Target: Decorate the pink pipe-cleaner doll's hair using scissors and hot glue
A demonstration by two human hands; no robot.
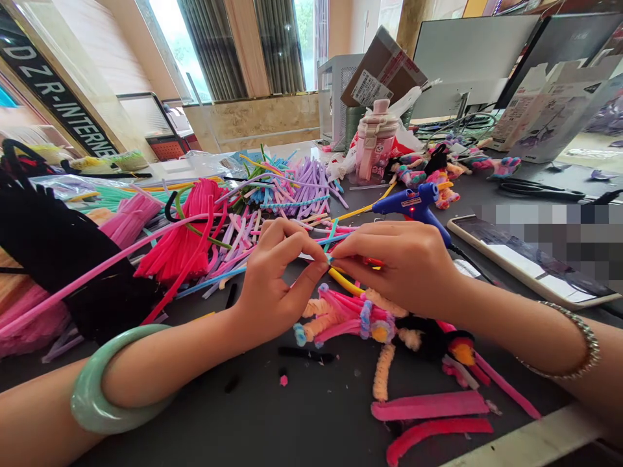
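Observation:
My left hand [280,279] and my right hand [403,259] meet fingertip to fingertip above the table, both closed in a pinch. Between them is a small piece of light turquoise pipe cleaner [331,235], its end mostly hidden by the fingers. Just below my hands lies a pipe cleaner doll [348,314] in pink, peach and blue, with a black part partly under my right wrist. Flat pink pipe cleaner strips [431,407] lie in front of it. Behind my right hand a blue glue gun [413,202] rests with a small red light showing.
Bundles of pipe cleaners, a red one [182,237] and a black one [73,272], crowd the left. A pink bottle [374,146] stands at the back. To the right are a phone [530,259], scissors [540,189] and finished-looking dolls [438,168]. A pale strip [535,441] edges the front right.

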